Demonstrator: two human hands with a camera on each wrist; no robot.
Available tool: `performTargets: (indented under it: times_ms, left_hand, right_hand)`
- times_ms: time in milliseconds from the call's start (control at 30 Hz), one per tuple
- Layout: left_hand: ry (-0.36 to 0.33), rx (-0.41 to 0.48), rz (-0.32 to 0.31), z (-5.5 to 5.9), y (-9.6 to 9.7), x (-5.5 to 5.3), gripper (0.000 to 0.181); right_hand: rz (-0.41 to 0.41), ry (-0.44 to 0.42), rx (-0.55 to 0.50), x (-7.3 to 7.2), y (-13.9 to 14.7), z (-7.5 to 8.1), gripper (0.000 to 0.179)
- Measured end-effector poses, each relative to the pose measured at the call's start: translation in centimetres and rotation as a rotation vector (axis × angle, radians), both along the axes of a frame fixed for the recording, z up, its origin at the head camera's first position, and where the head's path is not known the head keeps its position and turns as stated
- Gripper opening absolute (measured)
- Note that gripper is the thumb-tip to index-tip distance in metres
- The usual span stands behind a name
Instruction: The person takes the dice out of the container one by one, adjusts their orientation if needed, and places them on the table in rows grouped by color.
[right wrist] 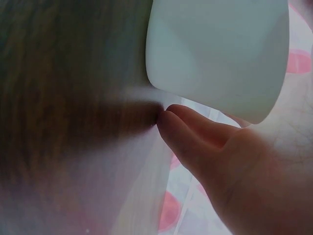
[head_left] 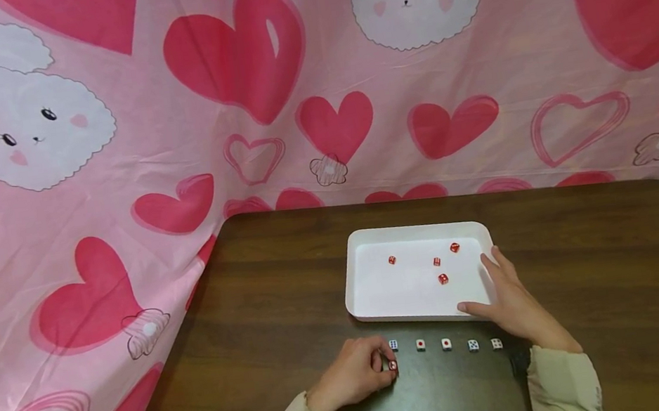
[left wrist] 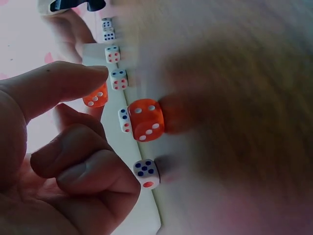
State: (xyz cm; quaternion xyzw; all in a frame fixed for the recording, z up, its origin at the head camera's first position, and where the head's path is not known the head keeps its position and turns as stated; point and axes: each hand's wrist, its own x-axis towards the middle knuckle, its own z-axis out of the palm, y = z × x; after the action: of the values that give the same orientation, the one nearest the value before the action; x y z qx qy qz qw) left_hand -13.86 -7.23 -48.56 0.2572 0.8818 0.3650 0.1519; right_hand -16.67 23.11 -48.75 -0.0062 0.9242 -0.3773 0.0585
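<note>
My left hand point(head_left: 357, 370) pinches a red die point(left wrist: 95, 96) between thumb and index finger, its other fingers curled in. Below that, another red die point(left wrist: 145, 120) stands on the table, showing white pips. Just past the left fingertips runs a row of several white dice point(head_left: 421, 345), with a white die point(left wrist: 146, 174) nearest the left wrist camera. My right hand point(head_left: 513, 302) rests at the near right corner of a white tray point(head_left: 361, 311), its thumb at the near rim and fingers spread along the right side. Several red dice point(head_left: 443, 279) lie inside the tray.
The dark wooden table point(head_left: 272, 292) extends around the tray on all sides. Behind and to the left hangs a pink cloth point(head_left: 163, 117) with hearts and rabbit faces, meeting the table's far edge.
</note>
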Motion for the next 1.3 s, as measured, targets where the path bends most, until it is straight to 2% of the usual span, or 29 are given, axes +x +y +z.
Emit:
performTargets:
  times_ms: [300, 933, 1300]
  left_hand:
    - [0.005, -0.033, 0.005, 0.2, 0.4, 0.1, 0.014]
    - [0.008, -0.135, -0.006, 0.3, 0.9, 0.3, 0.015]
    - [0.022, -0.169, -0.022, -0.1, 1.1, 0.2, 0.014]
  right_hand:
    - [-0.003, -0.034, 0.009, 0.0, 0.0, 0.1, 0.116]
    - [-0.005, -0.047, 0.0, 0.0, 0.0, 0.0, 0.116]
    - [-0.003, -0.033, -0.006, 0.1, 0.0, 0.0, 0.115]
